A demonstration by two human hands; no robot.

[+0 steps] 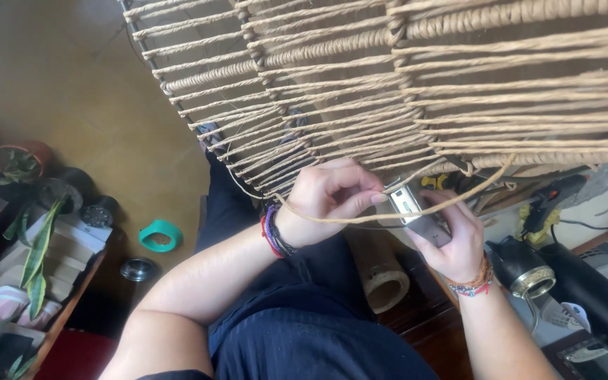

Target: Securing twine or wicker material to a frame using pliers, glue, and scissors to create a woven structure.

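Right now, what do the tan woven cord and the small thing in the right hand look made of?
Tan twisted cord: natural fibre, maybe jute or paper rope; matte, visibly plied. Small grey rectangular object in right hand: shiny metal-looking top, darker body; possibly a lighter, unclear.

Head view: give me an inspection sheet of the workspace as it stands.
Surface: wooden bench edge at lower right, mostly covered.
Job's things: woven cord panel on a metal frame overhead; loose cord strand running down from it; small metal lighter.
Clutter: cardboard tube, teal tape roll, black glue gun.
Grippers: left hand pinches the cord strand; right hand holds the lighter.
Cables: black lead at right.
Surroundings: potted plants on a shelf at left, tan floor.
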